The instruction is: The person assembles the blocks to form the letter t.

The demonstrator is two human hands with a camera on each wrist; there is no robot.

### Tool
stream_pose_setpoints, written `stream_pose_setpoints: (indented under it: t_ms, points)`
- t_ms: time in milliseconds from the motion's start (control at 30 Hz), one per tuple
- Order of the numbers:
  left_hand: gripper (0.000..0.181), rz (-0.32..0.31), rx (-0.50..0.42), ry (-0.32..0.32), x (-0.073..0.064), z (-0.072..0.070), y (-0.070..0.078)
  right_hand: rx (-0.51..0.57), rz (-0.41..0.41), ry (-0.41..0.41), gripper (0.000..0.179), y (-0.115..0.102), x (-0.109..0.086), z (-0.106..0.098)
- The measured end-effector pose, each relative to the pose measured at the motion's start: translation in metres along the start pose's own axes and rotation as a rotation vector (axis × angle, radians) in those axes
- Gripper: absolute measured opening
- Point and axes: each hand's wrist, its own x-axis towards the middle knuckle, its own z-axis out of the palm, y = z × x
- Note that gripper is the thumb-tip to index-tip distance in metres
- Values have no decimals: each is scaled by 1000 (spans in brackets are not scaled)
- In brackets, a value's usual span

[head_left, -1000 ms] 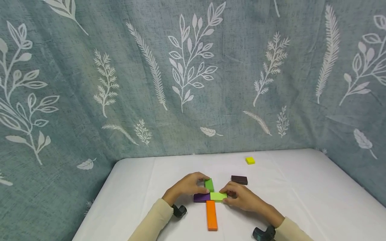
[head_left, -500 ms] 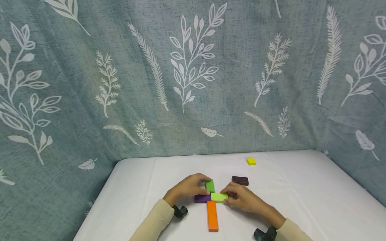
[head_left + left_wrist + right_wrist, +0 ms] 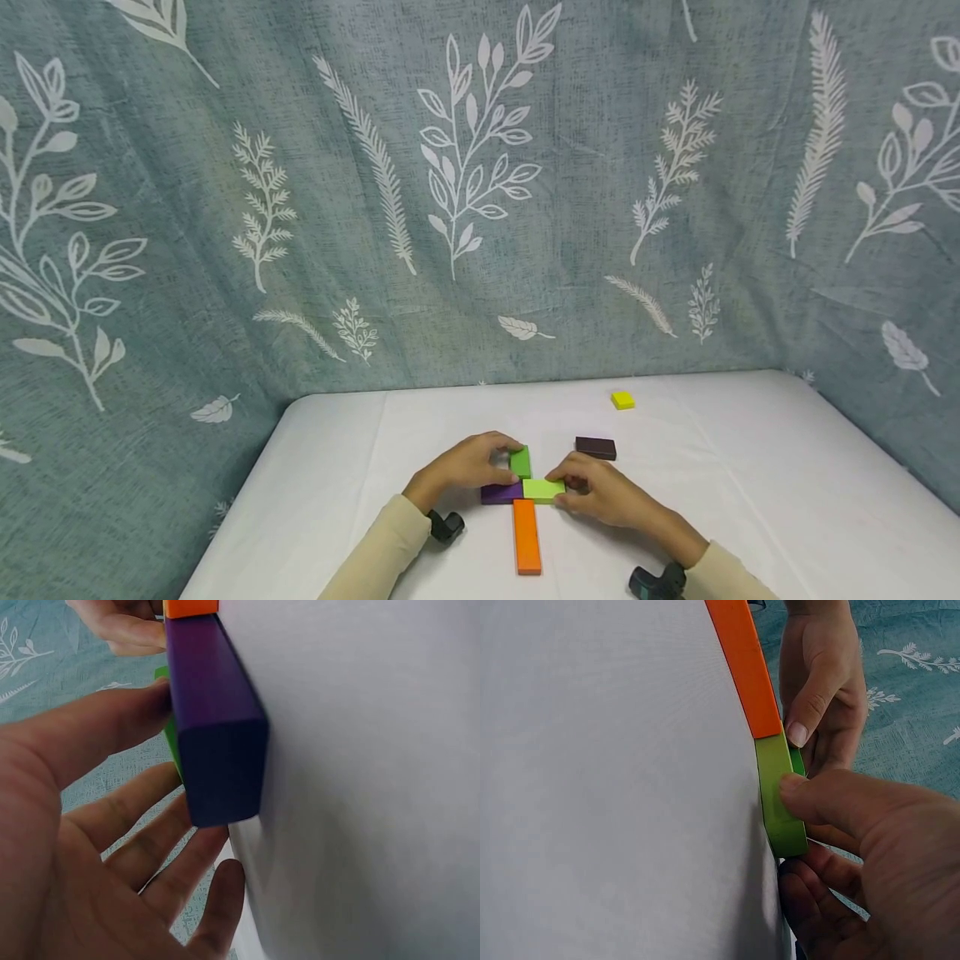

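In the head view, my left hand (image 3: 476,460) spans the green block (image 3: 520,462). Its index finger is at the far end and its thumb is near the joint with the purple block (image 3: 501,494), which the thumb also touches in the left wrist view. My right hand (image 3: 603,490) pinches the outer end of the light green block (image 3: 543,491), thumb on the near side, seen also in the right wrist view. Purple and light green lie end to end, with green behind them. An orange block (image 3: 527,537) extends from their joint toward me.
A dark brown block (image 3: 596,448) lies just beyond my right hand. Farther back is a small yellow block (image 3: 622,400). The white-covered table (image 3: 352,467) ends at a leaf-patterned cloth (image 3: 450,333) hanging behind it and at both sides.
Both hands and the blocks keep their places. Only a slight shift of the head view shows between the frames.
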Motion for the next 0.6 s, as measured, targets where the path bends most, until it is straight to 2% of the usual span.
stream_pose_setpoints:
  t_ms: [333, 600]
  points:
    - [43, 3, -18, -19, -2, -1, 1, 4, 8, -1, 26, -1, -1, 0]
    - [44, 20, -18, -10, -1, 1, -2, -5, 6, -1, 26, -2, 0, -1]
